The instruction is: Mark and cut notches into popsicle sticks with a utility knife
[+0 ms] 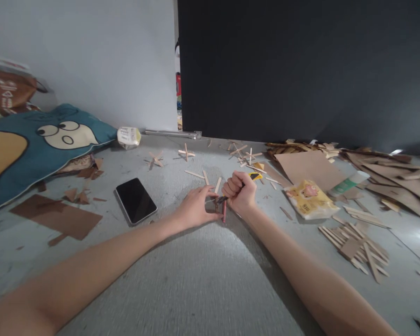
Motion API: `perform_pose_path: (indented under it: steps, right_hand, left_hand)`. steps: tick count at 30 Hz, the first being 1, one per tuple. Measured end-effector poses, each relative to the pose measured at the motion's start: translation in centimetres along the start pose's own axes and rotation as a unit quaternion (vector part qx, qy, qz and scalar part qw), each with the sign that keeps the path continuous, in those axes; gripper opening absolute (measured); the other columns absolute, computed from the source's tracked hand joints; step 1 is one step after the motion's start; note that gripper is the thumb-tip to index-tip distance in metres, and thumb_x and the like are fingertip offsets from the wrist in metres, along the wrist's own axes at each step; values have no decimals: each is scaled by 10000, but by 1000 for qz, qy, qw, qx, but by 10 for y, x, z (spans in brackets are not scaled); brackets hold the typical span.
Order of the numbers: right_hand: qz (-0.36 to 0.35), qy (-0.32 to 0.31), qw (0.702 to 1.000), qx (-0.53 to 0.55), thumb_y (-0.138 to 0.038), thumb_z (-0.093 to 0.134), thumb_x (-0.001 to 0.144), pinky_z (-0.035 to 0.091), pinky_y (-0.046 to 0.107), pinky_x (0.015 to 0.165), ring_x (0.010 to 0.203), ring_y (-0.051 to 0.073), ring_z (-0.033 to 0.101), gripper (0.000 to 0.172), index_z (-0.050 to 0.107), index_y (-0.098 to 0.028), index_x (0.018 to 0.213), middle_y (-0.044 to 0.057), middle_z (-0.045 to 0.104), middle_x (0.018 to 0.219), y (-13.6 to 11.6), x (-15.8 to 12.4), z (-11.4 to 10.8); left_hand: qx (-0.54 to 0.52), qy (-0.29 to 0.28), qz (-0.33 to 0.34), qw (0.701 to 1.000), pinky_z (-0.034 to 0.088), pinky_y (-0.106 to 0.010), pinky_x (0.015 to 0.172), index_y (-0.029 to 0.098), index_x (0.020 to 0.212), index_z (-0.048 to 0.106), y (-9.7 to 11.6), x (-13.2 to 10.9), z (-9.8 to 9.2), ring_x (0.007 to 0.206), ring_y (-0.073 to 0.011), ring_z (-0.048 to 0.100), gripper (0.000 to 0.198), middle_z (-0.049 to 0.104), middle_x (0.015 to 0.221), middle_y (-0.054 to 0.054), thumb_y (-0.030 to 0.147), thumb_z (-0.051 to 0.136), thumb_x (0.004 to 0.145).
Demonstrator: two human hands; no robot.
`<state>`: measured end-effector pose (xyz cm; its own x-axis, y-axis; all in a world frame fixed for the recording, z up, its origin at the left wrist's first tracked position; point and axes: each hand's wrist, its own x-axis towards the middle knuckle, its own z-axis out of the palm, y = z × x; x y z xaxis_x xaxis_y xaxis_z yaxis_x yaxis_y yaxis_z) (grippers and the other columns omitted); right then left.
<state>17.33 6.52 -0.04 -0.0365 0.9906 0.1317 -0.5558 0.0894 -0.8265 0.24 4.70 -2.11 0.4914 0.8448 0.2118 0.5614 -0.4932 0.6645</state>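
My right hand point(241, 191) is closed in a fist round a yellow-and-black utility knife point(255, 176), its front end pointing down and left toward my other hand. My left hand point(196, 207) pinches a small brown piece point(216, 205) between thumb and fingers, low over the floor. A short red stick point(224, 212) stands between the two hands, by the knife's tip; whether the fingers touch it I cannot tell. Just beyond the hands lie loose wooden craft sticks point(206, 177). Farther off are small crossed-stick pieces point(186, 153).
A phone point(136, 200) lies left of my hands, near a brown cardboard sheet point(56, 217) and a blue cushion point(52, 149). To the right are a yellow tissue pack point(310, 198), a white-and-green tube point(350, 183), a craft stick pile point(353, 247) and cardboard scraps point(399, 177).
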Motion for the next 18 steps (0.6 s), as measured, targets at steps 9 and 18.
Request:
perform_pose_path:
  steps: [9, 18]
  right_hand:
    - [5, -29, 999, 20, -409, 648, 750, 186, 245, 363, 363, 79, 118, 540, 208, -254, 478, -90, 171, 391, 2, -1, 2]
    - [21, -79, 997, 10, -352, 704, 739, 158, 231, 380, 359, 56, 146, 523, 293, -236, 436, -94, 199, 388, 3, -7, 11]
  left_hand:
    - [-4, 2, 5, 1000, 440, -570, 1097, 210, 1419, 499, 3, 0, -2, 1330, -392, 589, 865, 724, 1301, -140, 406, 914, 686]
    - [1, 7, 35, 999, 473, -534, 1074, 250, 1391, 511, -5, 1, 0, 1299, -366, 617, 836, 713, 1317, -118, 401, 918, 676]
